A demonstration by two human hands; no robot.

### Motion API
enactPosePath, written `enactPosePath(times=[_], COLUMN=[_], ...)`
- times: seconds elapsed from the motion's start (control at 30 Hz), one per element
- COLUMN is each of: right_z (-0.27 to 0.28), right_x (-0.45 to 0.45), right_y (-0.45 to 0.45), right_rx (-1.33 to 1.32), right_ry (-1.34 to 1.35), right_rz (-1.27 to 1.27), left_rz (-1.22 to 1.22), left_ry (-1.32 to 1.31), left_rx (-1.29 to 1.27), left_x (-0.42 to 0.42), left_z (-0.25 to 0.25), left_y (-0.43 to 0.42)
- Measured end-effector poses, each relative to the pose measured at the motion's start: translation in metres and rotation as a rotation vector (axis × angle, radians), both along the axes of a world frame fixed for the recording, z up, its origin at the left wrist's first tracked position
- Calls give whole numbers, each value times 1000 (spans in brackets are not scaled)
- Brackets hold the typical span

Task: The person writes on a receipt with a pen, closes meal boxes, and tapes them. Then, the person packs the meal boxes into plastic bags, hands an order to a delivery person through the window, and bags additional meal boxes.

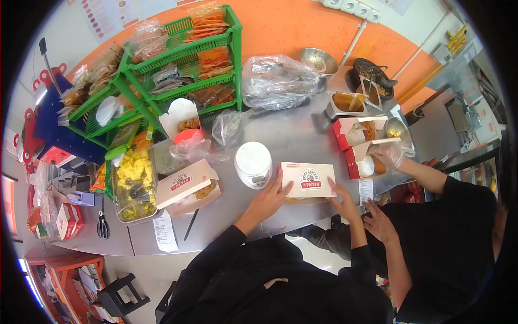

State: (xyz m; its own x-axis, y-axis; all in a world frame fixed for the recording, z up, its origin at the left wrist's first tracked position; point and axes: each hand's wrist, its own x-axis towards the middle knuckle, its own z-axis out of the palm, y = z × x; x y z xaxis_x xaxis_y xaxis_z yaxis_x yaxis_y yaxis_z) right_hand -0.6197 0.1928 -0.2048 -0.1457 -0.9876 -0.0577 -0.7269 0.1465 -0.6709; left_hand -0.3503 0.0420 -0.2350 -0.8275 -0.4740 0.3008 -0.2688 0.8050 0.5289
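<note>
Box [292,186] was held lengthwise between the hands: its left end was gripped by the curled left hand [267,201], its right end by the loosely curled right hand [346,207].

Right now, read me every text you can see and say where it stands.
"CHICKEN": held white rectangular cardboard box.
"PAMAN": same box.
"PAMAN": lid of the open white cardboard box, left.
Too small or blurred: white paper receipts, white wall poster, other box print.
</note>
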Motion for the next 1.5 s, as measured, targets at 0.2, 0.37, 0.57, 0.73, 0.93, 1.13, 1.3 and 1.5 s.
enactPosePath(times=[0.2,0.37,0.57,0.73,0.93,1.13,1.3,1.5], right_z=[-9,-52,-58,-48,42,146,170,95], right_x=[9,18,18,25,76,188,312,557], right_y=[8,-1,4,22,49,4,-76,-187], right_rx=[-76,-10,30,30,-69,48,129,216], right_ry=[-602,-539,-376,-762,-931,-973,-915,-1011], right_rz=[-145,-534,-518,-608,-621,-209,216,565], left_rz=[189,394,454,374,252,272,625,1127], left_ry=[120,487,285,197,455,483,559,762], left_rx=[400,986,750,815,1133,1105,1084,991], left_x=[1,-23,-26,-18,37,178,318,548], left_z=[11,-18,-49,-37,42,145,185,134], left_y=[26,41,43,42,54,43,44,36])
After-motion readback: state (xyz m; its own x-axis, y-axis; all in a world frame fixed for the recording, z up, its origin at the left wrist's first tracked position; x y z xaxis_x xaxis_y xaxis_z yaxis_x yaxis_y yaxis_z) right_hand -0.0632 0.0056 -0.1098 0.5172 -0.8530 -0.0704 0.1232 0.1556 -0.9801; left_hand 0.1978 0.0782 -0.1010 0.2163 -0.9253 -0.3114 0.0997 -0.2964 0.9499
